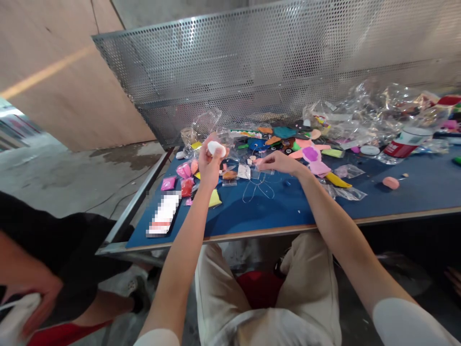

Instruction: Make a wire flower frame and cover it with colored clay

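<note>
A phone (164, 214) lies below and left of the person's left hand (209, 166), whose fingers are closed around a white lump (215, 149); thin loops (258, 181) lie between the hands, just under the right hand (277, 162), its fingertips bunched, their hold unclear; well right of it are a pink lump (391, 182) and a bottle (405, 145)

A grey perforated metal panel (230, 72) stands behind the blue-topped table (241, 218). At the right is a clear plastic bottle with a red-and-white label (403, 144). Near the left edge lies a flat white slab (165, 211), pixelated but probably a phone. A pale brown wooden board (68, 57) rises over grey concrete floor (61, 168).
</note>
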Action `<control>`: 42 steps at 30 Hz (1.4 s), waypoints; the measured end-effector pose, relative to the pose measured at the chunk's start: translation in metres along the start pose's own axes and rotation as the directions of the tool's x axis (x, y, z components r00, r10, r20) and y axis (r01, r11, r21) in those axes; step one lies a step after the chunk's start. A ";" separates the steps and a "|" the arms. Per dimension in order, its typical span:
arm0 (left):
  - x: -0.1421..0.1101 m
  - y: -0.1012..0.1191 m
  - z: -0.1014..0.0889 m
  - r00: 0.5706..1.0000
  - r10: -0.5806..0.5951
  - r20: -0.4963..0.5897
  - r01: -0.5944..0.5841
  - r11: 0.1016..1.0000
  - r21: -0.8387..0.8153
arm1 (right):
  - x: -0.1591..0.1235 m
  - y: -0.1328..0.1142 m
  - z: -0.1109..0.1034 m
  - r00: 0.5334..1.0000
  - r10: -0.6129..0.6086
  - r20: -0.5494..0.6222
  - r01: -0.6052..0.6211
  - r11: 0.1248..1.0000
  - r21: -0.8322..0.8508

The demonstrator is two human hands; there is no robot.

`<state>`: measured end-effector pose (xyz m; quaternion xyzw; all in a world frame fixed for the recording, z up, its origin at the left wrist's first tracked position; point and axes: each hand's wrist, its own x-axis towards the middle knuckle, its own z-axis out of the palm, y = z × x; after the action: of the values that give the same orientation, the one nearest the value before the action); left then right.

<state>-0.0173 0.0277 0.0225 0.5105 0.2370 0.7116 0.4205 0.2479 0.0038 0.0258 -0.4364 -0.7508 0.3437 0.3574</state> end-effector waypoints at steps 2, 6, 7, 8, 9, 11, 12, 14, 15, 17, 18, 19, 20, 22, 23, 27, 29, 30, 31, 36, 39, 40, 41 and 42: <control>0.002 0.002 -0.002 0.998 0.047 -0.039 -0.046 0.998 0.037 | 0.003 0.003 0.006 0.993 0.020 -0.118 -0.014 0.999 0.050; -0.005 0.000 0.005 1.000 0.000 0.025 -0.003 0.990 0.141 | 0.010 0.004 0.028 0.937 0.075 -0.342 0.002 0.976 0.219; -0.008 -0.001 0.007 0.998 -0.035 0.057 0.025 0.985 0.171 | 0.012 0.004 0.034 0.930 0.096 -0.355 -0.001 0.966 0.259; -0.011 -0.003 0.010 0.993 -0.073 0.088 0.055 0.979 0.196 | 0.014 0.005 0.040 0.922 0.114 -0.370 0.000 0.955 0.295; -0.014 -0.004 0.012 0.987 -0.111 0.117 0.083 0.972 0.218 | 0.015 0.005 0.044 0.914 0.123 -0.387 0.010 0.946 0.324; -0.019 -0.006 0.015 0.972 -0.172 0.159 0.126 0.956 0.264 | 0.018 0.008 0.051 0.898 0.105 -0.426 0.056 0.936 0.349; -0.021 -0.006 0.015 0.964 -0.201 0.175 0.144 0.945 0.293 | 0.019 0.009 0.053 0.894 0.083 -0.440 0.084 0.934 0.347; -0.025 -0.005 0.016 0.948 -0.252 0.194 0.171 0.918 0.358 | 0.021 0.010 0.055 0.894 0.035 -0.446 0.131 0.932 0.337; -0.027 -0.004 0.017 0.942 -0.270 0.201 0.178 0.906 0.385 | 0.022 0.011 0.056 0.897 0.018 -0.441 0.147 0.930 0.336; -0.030 -0.002 0.018 0.932 -0.286 0.221 0.176 0.893 0.414 | 0.022 0.011 0.057 0.904 -0.001 -0.427 0.166 0.922 0.349; -0.031 -0.001 0.019 0.931 -0.280 0.234 0.164 0.894 0.418 | 0.022 0.010 0.058 0.907 -0.006 -0.420 0.172 0.918 0.358; -0.032 -0.001 0.020 0.933 -0.265 0.245 0.146 0.897 0.417 | 0.022 0.009 0.059 0.911 -0.011 -0.413 0.177 0.913 0.367; -0.032 -0.001 0.020 0.936 -0.247 0.250 0.128 0.902 0.413 | 0.022 0.008 0.060 0.915 -0.015 -0.404 0.180 0.910 0.374; -0.033 -0.001 0.022 0.943 -0.225 0.247 0.111 0.908 0.403 | 0.022 0.006 0.062 0.924 -0.014 -0.382 0.176 0.903 0.392; -0.034 -0.001 0.022 0.944 -0.225 0.242 0.114 0.909 0.400 | 0.021 0.005 0.063 0.929 -0.009 -0.369 0.169 0.900 0.403; -0.036 -0.001 0.024 0.933 -0.281 0.223 0.175 0.899 0.401 | 0.021 0.002 0.065 0.940 0.011 -0.342 0.139 0.901 0.411; -0.038 -0.002 0.027 0.934 -0.302 0.192 0.208 0.895 0.395 | 0.021 0.002 0.065 0.936 0.007 -0.353 0.140 0.911 0.388; -0.039 -0.002 0.028 0.934 -0.311 0.174 0.224 0.893 0.390 | 0.020 0.002 0.065 0.933 0.000 -0.359 0.144 0.916 0.375; -0.039 -0.002 0.030 0.935 -0.317 0.156 0.239 0.892 0.384 | 0.020 0.002 0.065 0.932 -0.011 -0.362 0.151 0.920 0.362; -0.041 0.000 0.034 0.941 -0.318 0.116 0.254 0.889 0.382 | 0.018 0.000 0.065 0.935 -0.078 -0.347 0.193 0.931 0.311; -0.041 0.002 0.034 0.946 -0.300 0.125 0.219 0.874 0.434 | 0.016 -0.002 0.067 0.931 -0.076 -0.356 0.198 0.926 0.320; -0.041 0.002 0.034 0.947 -0.297 0.126 0.211 0.866 0.453 | 0.015 -0.003 0.068 0.931 -0.069 -0.359 0.195 0.924 0.328; -0.041 0.002 0.033 0.948 -0.294 0.125 0.204 0.858 0.472 | 0.014 -0.004 0.068 0.930 -0.062 -0.361 0.191 0.923 0.333; -0.040 0.003 0.032 0.950 -0.285 0.127 0.189 0.851 0.490 | 0.014 -0.004 0.068 0.930 -0.058 -0.362 0.187 0.924 0.333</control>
<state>0.0163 -0.0107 0.0150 0.6312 0.4222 0.5212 0.3894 0.1845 0.0006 -0.0024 -0.3681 -0.6264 0.3704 0.5786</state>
